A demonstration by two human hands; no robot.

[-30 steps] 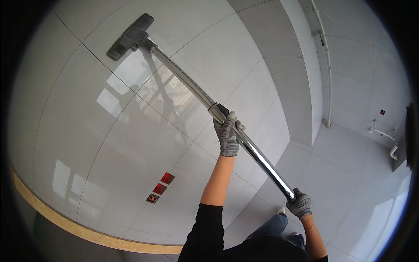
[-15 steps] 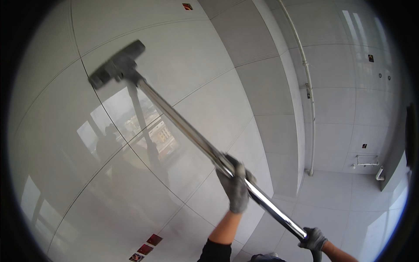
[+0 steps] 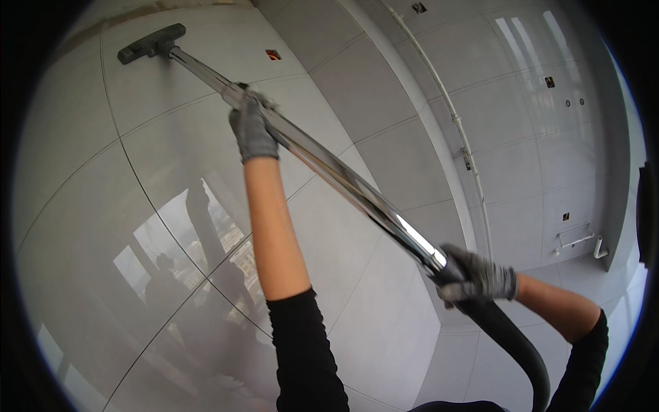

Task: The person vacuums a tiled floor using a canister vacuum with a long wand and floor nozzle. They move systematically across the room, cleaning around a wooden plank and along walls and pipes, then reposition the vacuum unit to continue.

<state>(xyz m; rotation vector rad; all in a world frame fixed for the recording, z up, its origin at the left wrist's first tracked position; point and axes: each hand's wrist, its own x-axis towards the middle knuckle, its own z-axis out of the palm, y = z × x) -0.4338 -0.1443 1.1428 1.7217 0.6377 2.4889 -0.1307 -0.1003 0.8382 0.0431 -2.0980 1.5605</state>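
A chrome vacuum cleaner wand (image 3: 343, 185) slants up from the lower right to the upper left. At its far end a dark grey floor head (image 3: 151, 44) lies against the glossy tiled wall (image 3: 165, 151), high up. My left hand (image 3: 254, 127), in a grey work glove, is closed round the wand's upper part with that arm stretched out. Lower down, my right hand (image 3: 480, 276), gloved too, grips the black handle (image 3: 449, 271) where the wand ends. From there a black hose (image 3: 515, 343) bends down out of view.
A grey tiled column (image 3: 398, 137) juts out on the right, with a white vertical pipe (image 3: 446, 99) beyond it. An open socket box (image 3: 273, 55) is set in the wall near the top. A white pipe stub (image 3: 600, 247) stands out at far right.
The wand and floor head have gone up the wall and slightly left. Both my hands have risen with it, still gripping, and the left arm reaches farther. The view has tilted upward.
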